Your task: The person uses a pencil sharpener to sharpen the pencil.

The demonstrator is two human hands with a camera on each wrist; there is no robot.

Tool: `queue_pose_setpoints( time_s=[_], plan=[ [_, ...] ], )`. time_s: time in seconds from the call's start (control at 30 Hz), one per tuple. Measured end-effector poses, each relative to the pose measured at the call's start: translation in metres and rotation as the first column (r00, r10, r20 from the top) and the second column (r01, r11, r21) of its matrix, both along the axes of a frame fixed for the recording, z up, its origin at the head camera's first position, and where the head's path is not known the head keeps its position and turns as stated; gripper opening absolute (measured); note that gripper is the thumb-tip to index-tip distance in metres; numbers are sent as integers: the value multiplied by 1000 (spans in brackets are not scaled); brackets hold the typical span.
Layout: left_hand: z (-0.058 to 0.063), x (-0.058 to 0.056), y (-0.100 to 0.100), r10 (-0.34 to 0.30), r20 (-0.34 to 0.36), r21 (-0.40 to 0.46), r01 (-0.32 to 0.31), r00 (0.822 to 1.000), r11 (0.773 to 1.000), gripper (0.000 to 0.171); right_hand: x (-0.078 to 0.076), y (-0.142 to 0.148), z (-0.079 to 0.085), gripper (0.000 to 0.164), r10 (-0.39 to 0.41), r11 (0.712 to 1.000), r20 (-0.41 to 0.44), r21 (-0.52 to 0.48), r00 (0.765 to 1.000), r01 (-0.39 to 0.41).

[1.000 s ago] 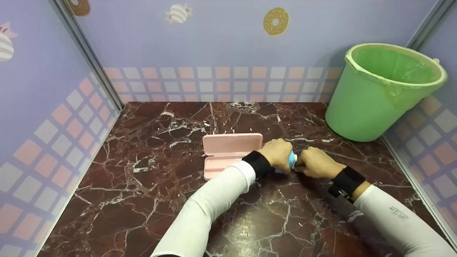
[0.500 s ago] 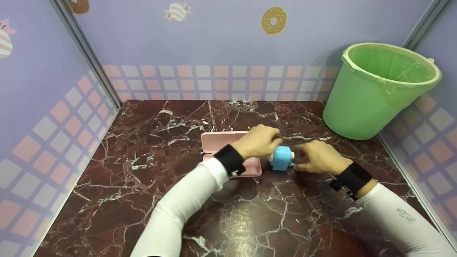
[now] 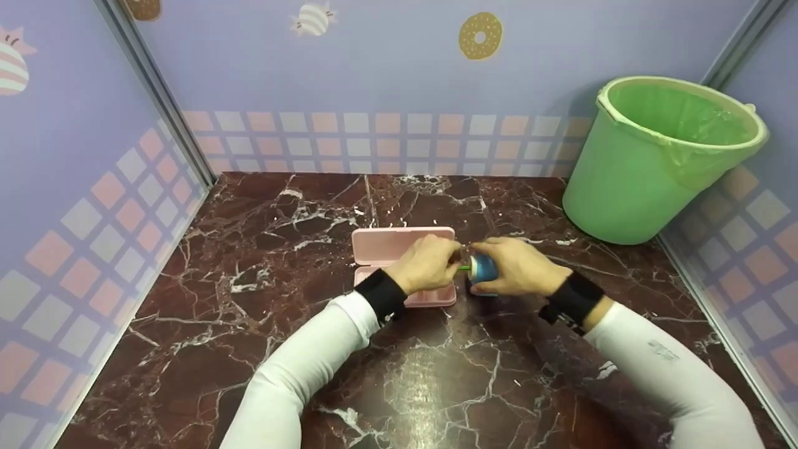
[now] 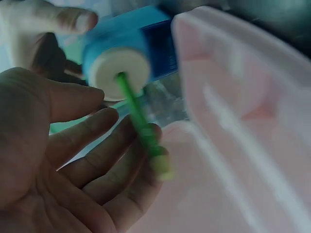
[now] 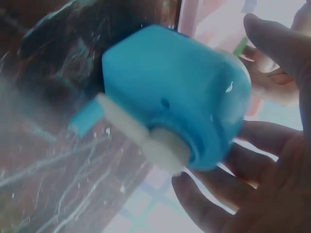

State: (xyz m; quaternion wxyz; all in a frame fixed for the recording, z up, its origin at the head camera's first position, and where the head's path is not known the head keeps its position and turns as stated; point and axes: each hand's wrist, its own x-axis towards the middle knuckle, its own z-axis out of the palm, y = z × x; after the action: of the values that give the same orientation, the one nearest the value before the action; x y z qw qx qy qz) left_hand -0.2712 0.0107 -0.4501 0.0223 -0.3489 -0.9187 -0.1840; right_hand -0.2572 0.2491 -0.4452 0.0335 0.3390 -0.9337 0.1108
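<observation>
A blue crank pencil sharpener (image 3: 485, 269) stands on the dark marbled table, right of the open pink pencil case (image 3: 389, 246). My right hand (image 3: 520, 265) grips the sharpener from its right, thumb and fingers on opposite sides. A cream crank handle (image 5: 126, 119) with a blue knob sticks out of its side in the right wrist view. From the round cream face juts a green pencil (image 4: 138, 116), its point end hidden inside. My left hand (image 3: 427, 265) is over the case, its loosely bent fingertips right at the pencil and the thumb apart from it.
A tall green bucket (image 3: 614, 181) with a bag liner stands at the back right corner. Small white scraps (image 3: 404, 223) lie behind the case. Patterned wall panels (image 3: 386, 81) enclose the table at the back and sides.
My left hand has let go of the sharpener and moved left to the pencil. My right hand has come off the crank side and moved left onto the sharpener's body.
</observation>
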Motion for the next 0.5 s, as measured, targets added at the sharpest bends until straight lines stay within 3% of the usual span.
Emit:
queue_pose_setpoints(
  time_s=[0.07,0.17,0.2,0.27,0.3,0.4,0.43,0.5],
  plan=[
    [-15,-6,2,8,-13,-4,-8,1000,1000,9,-3,-5,-5,75,5,1000,4,2,1000,-5],
    [-25,-6,6,9,-10,1,-9,1000,1000,11,-8,-11,-16,59,-6,1000,-15,6,1000,6],
    [-35,-12,8,5,-25,4,-5,1000,1000,14,-10,-13,-20,55,-11,1000,-34,4,999,11],
    [-40,-12,11,-12,-33,15,13,999,1000,16,-13,-15,-29,51,-22,1000,-71,-8,997,22],
    [-34,-7,11,-21,-16,19,22,1000,1000,16,-13,-17,-32,50,-30,999,-90,-15,996,28],
    [-38,-7,16,-33,-12,18,34,999,999,16,-15,-18,-40,49,-45,998,-133,-40,990,40],
    [-31,-2,16,-37,5,13,37,999,999,14,-15,-18,-41,48,-52,998,-138,-47,989,45],
    [-32,-3,17,-43,8,4,43,999,999,12,-15,-17,-42,46,-65,997,-148,-57,987,57]
  ],
)
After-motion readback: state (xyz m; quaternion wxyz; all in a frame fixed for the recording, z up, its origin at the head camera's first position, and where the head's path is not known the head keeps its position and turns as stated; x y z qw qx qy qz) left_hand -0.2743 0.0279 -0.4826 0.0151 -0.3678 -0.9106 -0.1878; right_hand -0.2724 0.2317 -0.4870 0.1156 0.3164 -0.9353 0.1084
